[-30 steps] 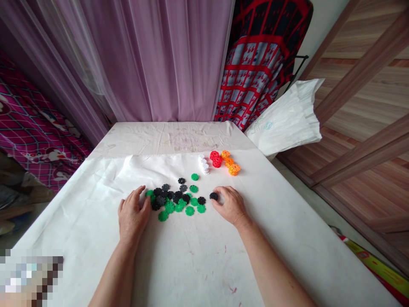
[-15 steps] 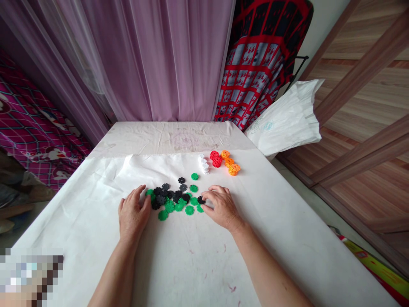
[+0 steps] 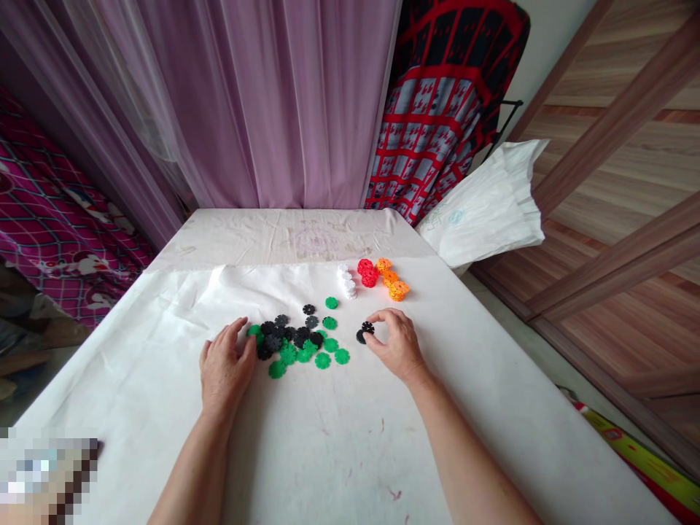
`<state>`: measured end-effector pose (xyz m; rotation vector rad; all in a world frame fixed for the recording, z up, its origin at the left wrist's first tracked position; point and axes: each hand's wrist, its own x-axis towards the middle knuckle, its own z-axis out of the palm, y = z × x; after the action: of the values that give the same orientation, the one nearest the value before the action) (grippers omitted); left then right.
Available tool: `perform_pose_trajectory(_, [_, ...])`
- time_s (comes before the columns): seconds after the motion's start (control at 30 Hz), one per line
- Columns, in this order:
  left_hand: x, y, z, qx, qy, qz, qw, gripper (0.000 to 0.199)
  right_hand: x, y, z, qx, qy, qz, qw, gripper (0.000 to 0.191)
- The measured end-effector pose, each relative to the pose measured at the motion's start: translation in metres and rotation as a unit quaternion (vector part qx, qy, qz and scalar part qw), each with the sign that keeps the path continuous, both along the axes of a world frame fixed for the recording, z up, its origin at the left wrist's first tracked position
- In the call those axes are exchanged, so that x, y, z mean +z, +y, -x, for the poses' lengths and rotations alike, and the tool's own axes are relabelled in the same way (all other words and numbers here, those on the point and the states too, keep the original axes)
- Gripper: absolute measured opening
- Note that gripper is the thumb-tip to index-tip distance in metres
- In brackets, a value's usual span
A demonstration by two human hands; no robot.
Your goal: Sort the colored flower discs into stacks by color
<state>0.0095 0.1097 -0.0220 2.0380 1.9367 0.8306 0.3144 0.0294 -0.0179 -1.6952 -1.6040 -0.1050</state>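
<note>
My right hand (image 3: 398, 341) pinches a black notched plastic disc (image 3: 368, 327) between thumb and forefinger, to the right of the pile. Beneath it a second black disc seems to overlap; whether that one is also held I cannot tell. At the pile's left edge rests my left hand (image 3: 227, 364), fingers apart, close to a green disc (image 3: 254, 331); whether they touch is unclear. Between the hands, black discs (image 3: 272, 340) lie mixed with green discs (image 3: 287, 354), some overlapping. Single green discs (image 3: 331, 302) are spread around the pile's right side.
Beyond my right hand stand stacks of white discs (image 3: 346, 282), red discs (image 3: 367, 273) and orange discs (image 3: 398, 290). A white cloth (image 3: 328, 437) covers the table. Past its right edge is a white bag (image 3: 486, 208); a purple curtain (image 3: 284, 109) hangs behind.
My right hand has moved right, away from the pile, with a black disc in its fingers. My left hand has stayed in place.
</note>
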Motion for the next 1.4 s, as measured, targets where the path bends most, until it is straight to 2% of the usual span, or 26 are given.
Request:
perform_pose_trajectory(0.1, [-0.001,0.0,0.001,-0.001,0.001,-0.001,1.0,0.044,-0.001,-0.002,-0.011,0.004,-0.005,0.014,1.0,0.02])
perform_pose_trajectory(0.27, [0.001,0.001,0.0,-0.002,0.003,0.004,1.0,0.045,-0.003,-0.002,-0.003,0.026,-0.027,0.043,0.998,0.021])
perform_pose_trajectory(0.5, [0.001,0.001,0.001,-0.009,0.012,0.003,1.0,0.046,-0.002,-0.002,0.001,0.024,-0.037,0.066,0.997,0.024])
perform_pose_trajectory(0.63, [-0.001,0.002,0.003,-0.011,0.013,-0.001,1.0,0.046,-0.002,-0.005,-0.002,0.009,-0.043,0.107,0.993,0.032])
perform_pose_trajectory(0.73, [-0.002,0.002,0.003,-0.008,0.011,-0.003,1.0,0.046,-0.003,-0.005,-0.001,-0.002,-0.036,0.133,0.991,0.03])
perform_pose_trajectory(0.9, [-0.003,0.002,0.002,-0.005,0.008,-0.008,1.0,0.046,-0.006,0.002,0.006,0.002,-0.016,0.127,0.992,0.027])
perform_pose_trajectory(1.13, [-0.003,0.001,0.002,-0.003,0.004,-0.012,1.0,0.043,-0.01,0.01,0.012,0.025,0.008,0.12,0.992,0.032])
perform_pose_trajectory(1.27, [-0.002,0.001,0.001,-0.001,0.005,-0.008,1.0,0.043,-0.002,0.018,0.017,0.037,0.018,0.098,0.994,0.032])
perform_pose_trajectory(1.4, [-0.002,0.001,0.0,0.002,0.0,-0.005,1.0,0.043,0.012,0.032,0.034,0.082,-0.035,0.111,0.99,0.015])
